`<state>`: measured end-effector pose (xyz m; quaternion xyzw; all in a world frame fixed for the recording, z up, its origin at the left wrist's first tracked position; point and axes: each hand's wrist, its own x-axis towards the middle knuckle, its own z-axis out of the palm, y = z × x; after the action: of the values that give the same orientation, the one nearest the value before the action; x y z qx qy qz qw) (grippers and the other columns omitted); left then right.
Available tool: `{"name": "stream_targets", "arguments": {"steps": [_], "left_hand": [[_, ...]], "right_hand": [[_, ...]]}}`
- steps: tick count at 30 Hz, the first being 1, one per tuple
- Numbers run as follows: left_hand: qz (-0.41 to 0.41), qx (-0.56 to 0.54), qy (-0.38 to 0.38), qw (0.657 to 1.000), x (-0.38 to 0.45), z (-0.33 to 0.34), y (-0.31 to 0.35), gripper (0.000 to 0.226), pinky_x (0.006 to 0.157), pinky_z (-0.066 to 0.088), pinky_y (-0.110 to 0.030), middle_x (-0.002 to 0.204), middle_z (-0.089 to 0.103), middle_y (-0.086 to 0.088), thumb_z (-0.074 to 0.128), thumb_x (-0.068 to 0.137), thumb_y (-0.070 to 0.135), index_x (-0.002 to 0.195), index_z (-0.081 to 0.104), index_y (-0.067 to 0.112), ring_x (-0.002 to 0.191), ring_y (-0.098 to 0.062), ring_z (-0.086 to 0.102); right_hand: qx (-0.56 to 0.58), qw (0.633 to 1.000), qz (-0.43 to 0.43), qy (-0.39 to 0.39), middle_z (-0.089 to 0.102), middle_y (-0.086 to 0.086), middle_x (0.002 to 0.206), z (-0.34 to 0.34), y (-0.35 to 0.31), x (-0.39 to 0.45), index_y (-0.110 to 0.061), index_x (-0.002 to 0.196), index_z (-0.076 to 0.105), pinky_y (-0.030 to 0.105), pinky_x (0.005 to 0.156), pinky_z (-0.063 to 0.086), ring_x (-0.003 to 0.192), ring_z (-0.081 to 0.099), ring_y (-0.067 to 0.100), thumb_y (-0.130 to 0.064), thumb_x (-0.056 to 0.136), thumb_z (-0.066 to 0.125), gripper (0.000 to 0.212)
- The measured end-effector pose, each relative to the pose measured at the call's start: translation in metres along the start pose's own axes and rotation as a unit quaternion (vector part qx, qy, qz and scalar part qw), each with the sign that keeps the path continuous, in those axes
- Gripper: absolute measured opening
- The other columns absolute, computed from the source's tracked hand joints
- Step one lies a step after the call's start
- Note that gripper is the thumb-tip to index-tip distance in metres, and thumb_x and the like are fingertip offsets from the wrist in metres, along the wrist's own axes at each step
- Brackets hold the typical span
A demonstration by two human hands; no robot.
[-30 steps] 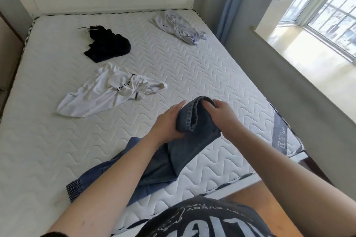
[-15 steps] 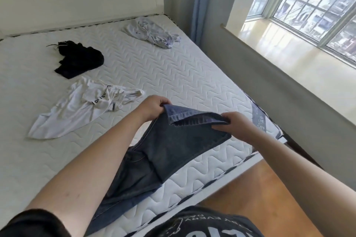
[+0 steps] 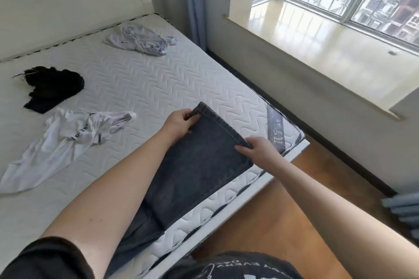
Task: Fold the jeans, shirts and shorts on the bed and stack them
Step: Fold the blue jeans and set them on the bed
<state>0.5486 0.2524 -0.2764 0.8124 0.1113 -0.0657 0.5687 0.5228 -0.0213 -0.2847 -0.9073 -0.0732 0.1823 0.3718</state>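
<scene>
Two hands hold the dark denim jeans (image 3: 197,165) by the hem of one leg at the near right corner of the bed (image 3: 140,88): the left hand (image 3: 179,123) pinches the far corner of the hem, the right hand (image 3: 258,150) grips the near corner, fingers curled round the cloth. Half a second ago the hem hung slack and rounded between them; now the hands are farther apart and the leg is pulled flat and taut, reaching nearer the mattress edge. The rest of the jeans runs back under the left forearm, and the waist end is hidden there.

Farther left on the mattress lies a crumpled white shirt (image 3: 65,142) with black lettering, only partly readable. Beyond it sits a bunched black garment (image 3: 52,88), its kind unclear. Farthest, near the headboard (image 3: 68,2), lies a rumpled pale garment (image 3: 140,41), equally hard to name.
</scene>
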Motion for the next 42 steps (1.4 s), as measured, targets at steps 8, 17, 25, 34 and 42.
{"name": "stream_targets", "arguments": {"steps": [8, 17, 25, 34, 42], "left_hand": [[-0.004, 0.048, -0.004, 0.999, 0.04, 0.017, -0.002, 0.013, 0.089, 0.056, -0.048, 0.099, 0.072, -0.001, 0.064, 0.094, 0.025, 0.09, 0.065, 0.038, 0.095, -0.024, 0.069], [0.001, 0.058, -0.071, 0.996, 0.097, 0.031, -0.012, 0.015, 0.084, 0.058, -0.049, 0.097, 0.072, -0.004, 0.067, 0.091, 0.038, 0.098, 0.069, 0.025, 0.096, -0.028, 0.068], [-0.037, 0.087, -0.065, 0.993, 0.155, 0.059, -0.019, 0.018, 0.077, 0.059, -0.05, 0.099, 0.069, -0.016, 0.065, 0.094, 0.029, 0.098, 0.066, 0.012, 0.093, -0.03, 0.067], [-0.12, 0.137, -0.076, 0.98, 0.229, 0.109, -0.035, 0.013, 0.059, 0.059, -0.029, 0.092, 0.07, -0.004, 0.075, 0.086, 0.022, 0.096, 0.072, 0.014, 0.083, -0.021, 0.066], [-0.134, 0.19, -0.061, 0.971, 0.286, 0.176, -0.053, 0.02, 0.079, 0.057, -0.035, 0.092, 0.073, 0.002, 0.077, 0.084, 0.031, 0.099, 0.076, 0.018, 0.086, -0.022, 0.068]], "right_hand": [[0.015, 0.997, 0.01, -0.078, 0.071, 0.007, 0.079, 0.0, 0.017, 0.028, -0.024, 0.09, 0.069, 0.037, 0.069, 0.054, 0.065, 0.06, 0.015, -0.013, 0.085, 0.067, 0.012], [-0.094, 0.993, 0.065, -0.037, 0.064, -0.002, 0.074, -0.004, 0.042, 0.056, -0.026, 0.084, 0.053, 0.032, 0.058, 0.052, 0.066, 0.064, 0.022, -0.033, 0.089, 0.069, 0.018], [0.01, 0.996, 0.085, -0.017, 0.069, -0.009, 0.081, -0.005, 0.091, 0.088, -0.026, 0.1, 0.063, 0.019, 0.068, 0.043, 0.072, 0.061, 0.002, -0.026, 0.079, 0.081, 0.028], [0.063, 0.976, 0.16, -0.13, 0.074, 0.0, 0.071, -0.022, 0.155, 0.169, -0.016, 0.088, 0.065, 0.041, 0.072, 0.06, 0.071, 0.071, 0.021, -0.026, 0.085, 0.075, 0.014], [0.039, 0.967, 0.21, -0.141, 0.074, 0.0, 0.068, -0.044, 0.208, 0.221, -0.014, 0.082, 0.069, 0.03, 0.067, 0.057, 0.06, 0.067, 0.01, -0.023, 0.087, 0.07, 0.01]]}}
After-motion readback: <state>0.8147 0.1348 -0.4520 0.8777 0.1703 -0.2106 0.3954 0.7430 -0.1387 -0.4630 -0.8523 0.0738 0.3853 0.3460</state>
